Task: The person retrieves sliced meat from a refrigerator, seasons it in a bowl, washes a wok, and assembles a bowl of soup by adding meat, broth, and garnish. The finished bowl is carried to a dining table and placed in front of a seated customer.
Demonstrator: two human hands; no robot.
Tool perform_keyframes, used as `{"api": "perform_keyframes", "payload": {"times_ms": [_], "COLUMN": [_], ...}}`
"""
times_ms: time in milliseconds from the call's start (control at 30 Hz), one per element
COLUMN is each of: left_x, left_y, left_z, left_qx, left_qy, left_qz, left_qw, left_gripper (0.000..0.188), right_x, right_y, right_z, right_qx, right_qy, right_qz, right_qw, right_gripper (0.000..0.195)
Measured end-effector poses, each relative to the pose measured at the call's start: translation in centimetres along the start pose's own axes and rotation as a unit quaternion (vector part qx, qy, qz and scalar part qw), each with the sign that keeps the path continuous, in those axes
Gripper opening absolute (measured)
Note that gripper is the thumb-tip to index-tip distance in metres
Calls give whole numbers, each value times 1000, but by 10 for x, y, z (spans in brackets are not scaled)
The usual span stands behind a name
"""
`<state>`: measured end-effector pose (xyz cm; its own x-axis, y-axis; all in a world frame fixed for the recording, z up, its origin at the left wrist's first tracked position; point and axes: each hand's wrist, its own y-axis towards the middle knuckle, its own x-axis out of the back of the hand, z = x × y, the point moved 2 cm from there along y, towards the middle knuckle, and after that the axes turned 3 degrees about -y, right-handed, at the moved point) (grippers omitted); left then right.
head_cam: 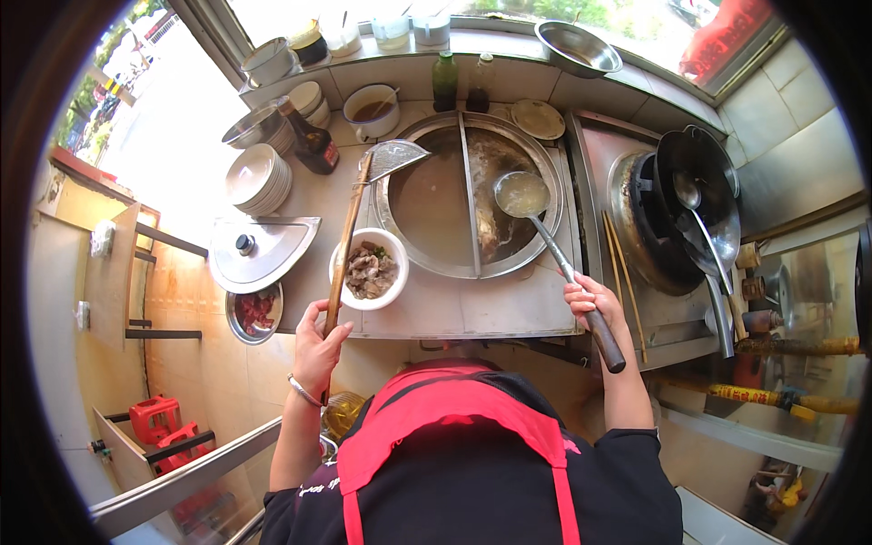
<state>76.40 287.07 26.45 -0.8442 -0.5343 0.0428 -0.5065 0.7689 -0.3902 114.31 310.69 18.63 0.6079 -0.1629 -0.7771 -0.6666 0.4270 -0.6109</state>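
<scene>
My left hand (320, 347) grips the wooden handle of a wire-mesh strainer (395, 158); the handle passes over the left side of a white bowl (402, 262) holding sliced meat and some greens. The mesh rests at the upper left rim of a round divided pot (470, 267). In my right hand (594, 300) is the handle of a metal ladle (522, 194), its bowl full of cloudy broth over the pot's right compartment. Pale broth fills the left compartment; bones or meat show in the right one.
A half-round metal lid (272, 262), a bowl of raw meat (256, 315), stacked bowls (253, 178) and a dark bottle (315, 146) stand at left. On the right are a wok (715, 225) with a ladle, and long chopsticks (625, 286). Green bottle (445, 80) behind the pot.
</scene>
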Motion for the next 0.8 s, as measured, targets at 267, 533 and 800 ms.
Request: {"api": "perform_keyframes", "payload": {"times_ms": [267, 533, 800], "left_x": [5, 15, 50], "left_y": [26, 11, -24], "left_z": [30, 30, 31], "left_qx": [-72, -60, -87], "left_qy": [58, 9, -18], "left_qz": [15, 28, 4], "left_qw": [996, 998, 996], "left_gripper": [34, 32, 34], "right_x": [-40, -89, -110], "right_y": [-51, -72, -60], "right_z": [-33, -84, -137], "right_qx": [1, -35, -96], "right_qy": [-46, -77, -99], "right_qz": [8, 45, 63], "right_qw": [999, 995, 988], "right_gripper": [32, 37, 38]}}
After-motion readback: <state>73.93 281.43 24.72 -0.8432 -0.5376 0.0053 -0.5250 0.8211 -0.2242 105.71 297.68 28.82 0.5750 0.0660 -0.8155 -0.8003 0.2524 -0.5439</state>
